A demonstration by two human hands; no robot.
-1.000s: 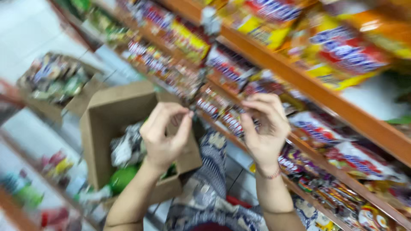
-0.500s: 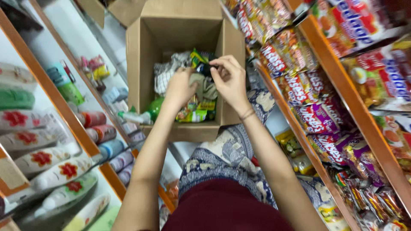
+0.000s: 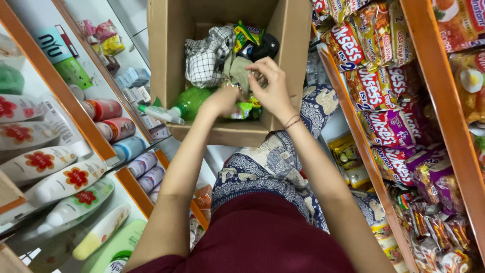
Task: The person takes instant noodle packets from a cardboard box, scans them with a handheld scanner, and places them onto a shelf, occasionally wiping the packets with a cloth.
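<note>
Both hands in box (image 3: 172, 60). Right hand (image 3: 273, 86) grip pinching olive cloth (image 3: 236, 68); left hand (image 3: 222, 101) grip apparently clenched, contents hidden.

Both hands (image 3: 252, 93) inside cardboard box (image 3: 172, 60)

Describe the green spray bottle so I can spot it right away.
Find the open cardboard box between the two shelf aisles. At its near left corner, beside the left hand, lies the green spray bottle. It alone has a round green body and a white trigger nozzle poking over the box edge.
</note>
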